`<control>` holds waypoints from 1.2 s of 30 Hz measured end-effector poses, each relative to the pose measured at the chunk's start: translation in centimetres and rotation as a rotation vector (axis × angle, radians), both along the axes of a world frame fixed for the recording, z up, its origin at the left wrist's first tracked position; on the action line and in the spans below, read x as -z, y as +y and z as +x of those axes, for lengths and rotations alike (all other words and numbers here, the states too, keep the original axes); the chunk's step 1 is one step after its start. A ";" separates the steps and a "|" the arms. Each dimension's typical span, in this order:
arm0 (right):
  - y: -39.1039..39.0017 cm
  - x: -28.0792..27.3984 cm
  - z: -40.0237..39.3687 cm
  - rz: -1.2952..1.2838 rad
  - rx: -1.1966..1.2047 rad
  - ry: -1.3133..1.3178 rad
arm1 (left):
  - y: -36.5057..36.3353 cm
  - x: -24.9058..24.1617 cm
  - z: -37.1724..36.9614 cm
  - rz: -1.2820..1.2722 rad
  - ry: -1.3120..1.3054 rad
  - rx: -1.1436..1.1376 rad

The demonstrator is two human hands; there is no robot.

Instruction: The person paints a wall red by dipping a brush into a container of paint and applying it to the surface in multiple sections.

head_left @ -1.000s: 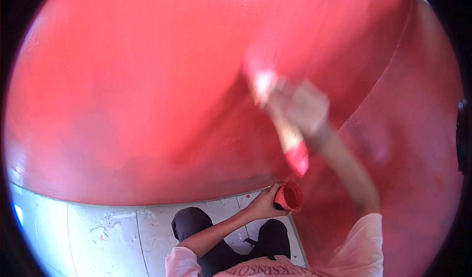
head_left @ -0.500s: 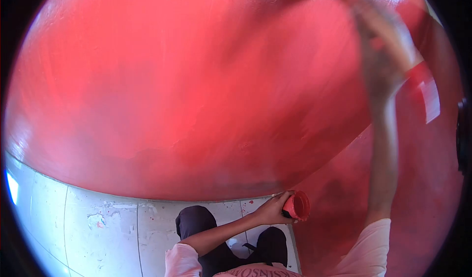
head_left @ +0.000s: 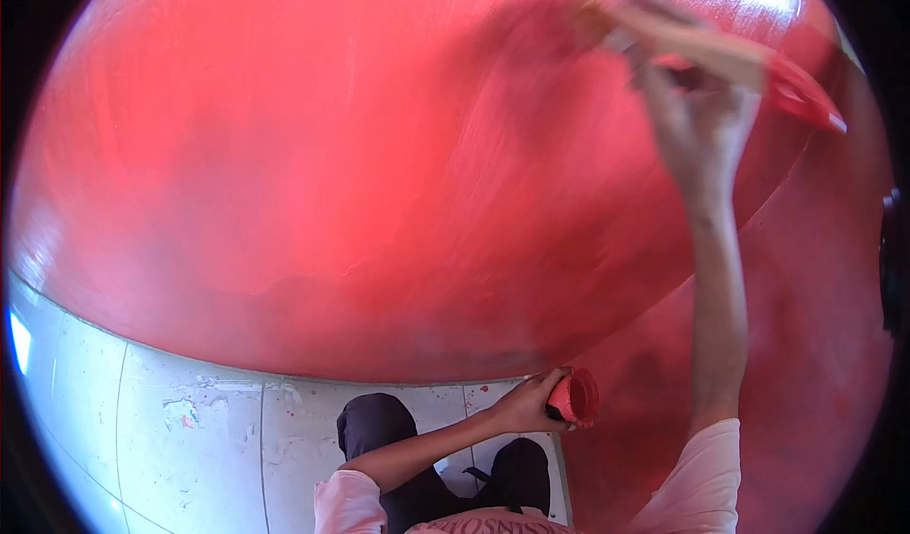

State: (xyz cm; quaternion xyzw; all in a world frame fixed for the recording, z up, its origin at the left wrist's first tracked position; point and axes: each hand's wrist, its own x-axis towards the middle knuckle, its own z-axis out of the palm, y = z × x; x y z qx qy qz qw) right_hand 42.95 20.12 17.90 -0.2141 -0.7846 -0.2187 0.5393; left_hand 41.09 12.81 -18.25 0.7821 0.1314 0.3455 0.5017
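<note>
My left hand [head_left: 529,404] is wrapped round a small cup [head_left: 580,399], black outside and coated with red paint at its rim and inside. The cup is tilted, its mouth facing right, low in front of my knees. Up at the right, my right hand [head_left: 700,122] grips a paintbrush [head_left: 725,53] by its wooden handle, whose end is red. The bristle end points left and overlaps the glossy red wall [head_left: 332,155], blurred by motion. A dark shadow lies on the wall beside the bristles.
White floor tiles [head_left: 190,458] with paint spots lie at the lower left, meeting the wall along a curved edge. A red surface [head_left: 796,344] spreads at the right. My dark-trousered knees [head_left: 377,425] are bent below the wall.
My right hand has moved slightly left and down with the paintbrush, whose handle has swung to lie nearer level. The left hand and cup stay almost in place.
</note>
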 end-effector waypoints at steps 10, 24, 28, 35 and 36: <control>-0.9 18.2 0.7 0.105 0.042 -0.746 | 0.1 1.4 0.8 0.082 -0.107 -0.049; -1.4 -13.7 -1.3 0.631 0.000 -0.144 | 0.0 0.3 0.5 0.013 -0.007 0.010; -1.1 -2.1 -1.4 0.638 0.268 -0.703 | 0.3 -0.2 0.2 0.002 0.034 0.040; -2.0 17.9 -0.6 -0.083 -0.037 -0.813 | 0.3 1.7 1.2 0.192 -0.099 -0.145; -1.7 16.8 -0.8 -0.137 -0.072 -0.762 | 0.2 1.5 0.8 0.113 -0.048 -0.082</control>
